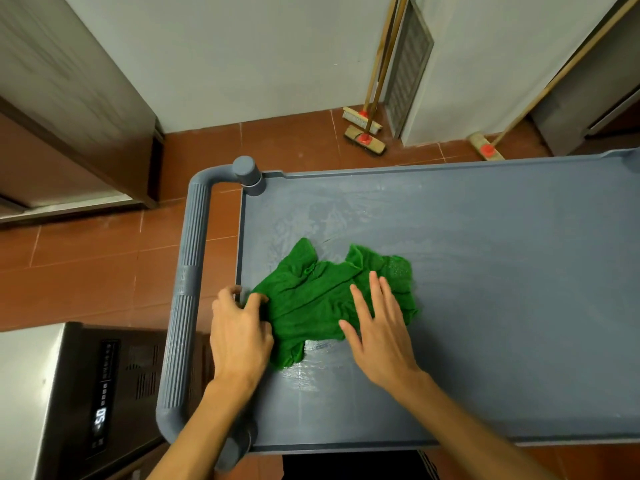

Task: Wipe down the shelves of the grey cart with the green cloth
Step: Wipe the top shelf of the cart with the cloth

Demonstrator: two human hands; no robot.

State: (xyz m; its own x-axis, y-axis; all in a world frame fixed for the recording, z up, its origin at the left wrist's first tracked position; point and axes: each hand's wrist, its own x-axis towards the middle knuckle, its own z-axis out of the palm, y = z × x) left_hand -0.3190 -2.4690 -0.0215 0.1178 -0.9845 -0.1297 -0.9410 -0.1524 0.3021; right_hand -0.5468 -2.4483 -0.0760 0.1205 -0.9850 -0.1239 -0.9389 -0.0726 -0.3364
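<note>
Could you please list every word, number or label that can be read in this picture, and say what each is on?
"50": lit digits, seen sideways, on the dark control panel of the steel appliance; the reading is uncertain.
Other labels on that panel: too small to read.
Embossed mark on the grey cart's ribbed handle: unreadable.
Faint marking on the cart shelf beside the green cloth: blurred.

The grey cart (485, 271) runs off the right edge.
</note>
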